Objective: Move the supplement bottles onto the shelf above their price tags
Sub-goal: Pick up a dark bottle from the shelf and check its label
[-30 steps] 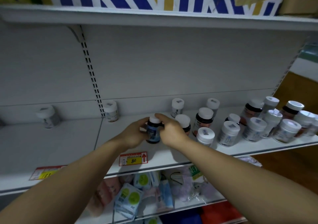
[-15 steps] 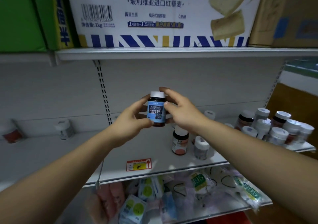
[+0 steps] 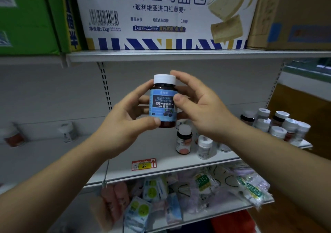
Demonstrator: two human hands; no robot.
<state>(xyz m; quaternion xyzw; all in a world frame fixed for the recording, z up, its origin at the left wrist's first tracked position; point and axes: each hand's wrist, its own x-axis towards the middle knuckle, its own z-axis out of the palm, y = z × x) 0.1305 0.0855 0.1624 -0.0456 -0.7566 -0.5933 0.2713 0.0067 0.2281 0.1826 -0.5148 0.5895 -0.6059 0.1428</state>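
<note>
Left hand (image 3: 121, 127) and right hand (image 3: 204, 114) around upright blue-label bottle (image 3: 163, 105), above white shelf (image 3: 154, 151)

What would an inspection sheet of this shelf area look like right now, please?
surface: white metal shelf, partly bare, with a red-and-yellow price tag on its front edge.
job's things: dark bottle with blue label and white cap, held upright in the air before the shelf; brown bottle with pink label and white plastic bottle stand near the front; cluster of white-capped bottles at the right end.
clutter: loose plastic packets heaped one tier below.
grippers: left hand and right hand both grip the blue-label bottle.
cables: nothing seen.
surroundings: white bread carton, green box and brown cardboard box on the top shelf.
</note>
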